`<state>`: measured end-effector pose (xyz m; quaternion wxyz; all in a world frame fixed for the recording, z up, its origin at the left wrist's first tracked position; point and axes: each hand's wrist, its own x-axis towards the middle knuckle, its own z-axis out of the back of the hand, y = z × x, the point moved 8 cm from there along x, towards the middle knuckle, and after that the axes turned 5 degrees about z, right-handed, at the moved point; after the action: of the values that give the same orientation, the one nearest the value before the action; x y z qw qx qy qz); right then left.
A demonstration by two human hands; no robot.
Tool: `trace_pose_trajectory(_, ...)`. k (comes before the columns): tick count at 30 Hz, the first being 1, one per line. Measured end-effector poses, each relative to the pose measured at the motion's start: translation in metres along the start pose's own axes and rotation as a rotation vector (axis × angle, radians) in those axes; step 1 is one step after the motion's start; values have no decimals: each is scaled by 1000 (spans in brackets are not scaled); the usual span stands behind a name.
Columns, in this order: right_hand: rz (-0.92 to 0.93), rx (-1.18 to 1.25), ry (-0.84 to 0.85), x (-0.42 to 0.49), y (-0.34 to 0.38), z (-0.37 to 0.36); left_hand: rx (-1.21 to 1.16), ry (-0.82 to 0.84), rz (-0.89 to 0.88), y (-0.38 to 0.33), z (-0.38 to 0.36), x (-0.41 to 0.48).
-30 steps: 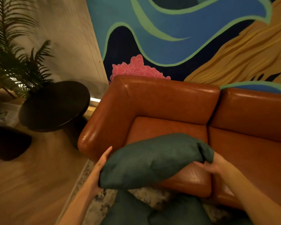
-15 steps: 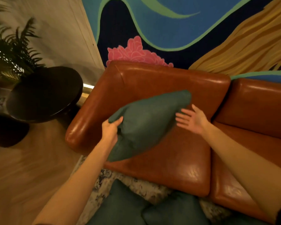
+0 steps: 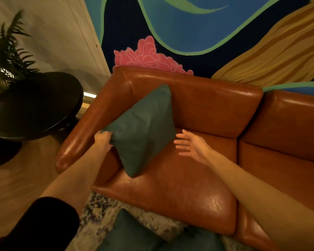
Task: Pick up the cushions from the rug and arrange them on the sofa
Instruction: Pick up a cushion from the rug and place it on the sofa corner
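One long sofa (image 3: 198, 187) in glossy tan leather fills most of the view, its padded seat creased and shining, its rounded arm on the left and its backrest against a painted mural (image 3: 188, 33) of blue, green and ochre sweeps with a pink bloom. Left of the arm stands a round dark tabletop (image 3: 34, 105) with a fern-like plant (image 3: 5, 51) behind it. At the near edge lies a pale mottled rug (image 3: 105, 214), and on it more teal cushions (image 3: 127, 230) wait their turn, so the task looks barely begun. On the seat, in the corner where arm meets backrest, stands one teal cushion (image 3: 143, 131), square, soft and matte with a fine woven look, tipped onto a corner so that it sits diamond-wise and leans toward the backrest; that tilt is probably a step toward propping it upright in the corner, where two leather faces can support it. The left hand (image 3: 103, 140) has its grip pinched on the cushion's left corner, steadying and steering it, with a dark sleeve (image 3: 43, 223) low on that arm. The right hand (image 3: 190, 145) hovers just beside the cushion's right edge, fingers spread and holding nothing, seemingly ready to pat or press the fabric back so it settles.
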<state>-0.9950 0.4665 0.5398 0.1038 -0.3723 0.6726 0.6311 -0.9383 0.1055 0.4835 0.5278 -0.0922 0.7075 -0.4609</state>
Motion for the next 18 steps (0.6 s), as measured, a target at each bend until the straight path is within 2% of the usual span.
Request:
trace_pose_trajectory(2,-20,-14,-15,4,-14,1,128,-186,-147,6,28,5)
trace_pose_trajectory(4,-30,-21,-33,10,-28,3,354,-272,-360,-2,33,-5)
trace_pose_trajectory(7,-38,13,-19,17,-43,-2,830,-191,-618,-11,5,-22)
trace_pose_trajectory(9,-46,39,-12,16,-49,-10,1094,-116,-558,0,1,-21)
trace_pose_trajectory(11,-35,71,-20,10,-50,-15,1098,-88,-486,-3,7,-24)
trace_pose_trajectory(15,0,189,-20,-7,-49,-20,977,-15,-597,-7,14,-50)
trace_pose_trajectory(18,-10,205,-30,-26,-58,-28,829,58,-559,14,34,-71)
